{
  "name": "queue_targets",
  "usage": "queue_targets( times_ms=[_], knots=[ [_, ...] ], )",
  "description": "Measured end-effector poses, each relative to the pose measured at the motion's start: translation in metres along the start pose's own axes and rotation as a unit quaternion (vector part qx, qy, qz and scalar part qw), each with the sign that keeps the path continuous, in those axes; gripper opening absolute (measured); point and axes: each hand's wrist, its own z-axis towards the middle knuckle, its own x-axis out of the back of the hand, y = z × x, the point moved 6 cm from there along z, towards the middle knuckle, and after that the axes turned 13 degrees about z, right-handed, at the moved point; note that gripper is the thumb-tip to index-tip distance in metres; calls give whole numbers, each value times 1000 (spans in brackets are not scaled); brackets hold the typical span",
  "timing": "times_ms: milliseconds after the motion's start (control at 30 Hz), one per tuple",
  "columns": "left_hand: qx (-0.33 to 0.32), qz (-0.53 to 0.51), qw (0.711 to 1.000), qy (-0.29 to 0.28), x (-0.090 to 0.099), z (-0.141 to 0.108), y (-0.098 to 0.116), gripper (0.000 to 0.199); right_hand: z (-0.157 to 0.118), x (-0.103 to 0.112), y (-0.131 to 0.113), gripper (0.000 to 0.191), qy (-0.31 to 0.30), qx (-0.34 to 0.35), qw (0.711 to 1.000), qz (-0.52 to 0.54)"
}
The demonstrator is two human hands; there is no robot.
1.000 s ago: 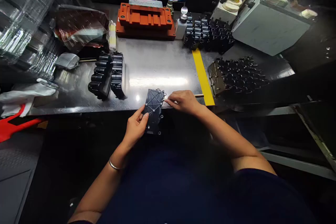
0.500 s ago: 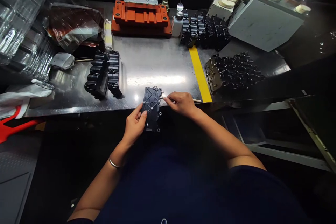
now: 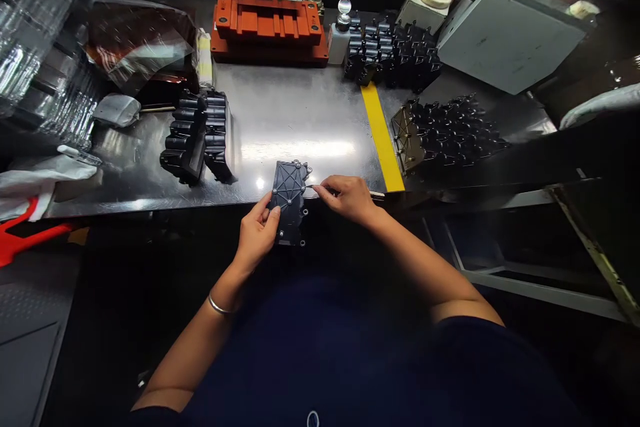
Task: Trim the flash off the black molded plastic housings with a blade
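Note:
My left hand (image 3: pixel 257 230) is closed on the lower left edge of a black ribbed plastic part (image 3: pixel 290 193), thumb on its face. The part is held tilted at the bench's front edge, its star-shaped ribs and small round bosses facing up. My right hand (image 3: pixel 347 197) pinches a thin stick-like tool (image 3: pixel 377 195), whose pale rear end sticks out behind the palm. The tool's narrow dark tip meets the part's right edge, or comes very near it. Fingers hide the tool's middle, so its exact kind does not show.
Black moulded parts (image 3: pixel 217 137) stand on the metal bench (image 3: pixel 295 110) at left. More black parts (image 3: pixel 450 133) lie right of a yellow tape strip (image 3: pixel 383 140). An orange fixture (image 3: pixel 270 23), a pump bottle (image 3: pixel 340 40) and a grey box (image 3: pixel 510 33) stand behind.
The view has shifted slightly. The tool's tip looks darker and stays by the part's right edge; both hands keep their grips almost unmoved.

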Motion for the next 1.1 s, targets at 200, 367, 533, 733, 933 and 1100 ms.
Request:
queue_targets(
  times_ms=[200, 367, 533, 733, 933, 1100],
  knots=[
    [0, 1, 1000, 2, -1, 0, 0, 62, -6, -3, -1, 33, 6, -37, 999, 9],
    [3, 5, 1000, 5, -2, 0, -1, 62, -19, -14, -6, 32, 6, -67, 998, 20],
    [-9, 14, 1000, -1, -1, 2, -1, 62, -20, -7, -5, 34, 35, -75, 996, 29],
    [-24, 17, 1000, -1, -4, 2, -1, 59, -14, -8, -11, 35, 30, -70, 997, -12],
    [-52, 26, 998, -32, 4, 2, 7, 52, -10, -5, -11, 29, 19, -68, 990, 123],
    [-209, 151, 940, -222, 30, -22, 43, 40, -9, 17, -8, 43, -54, -90, 938, 330]
  ],
)
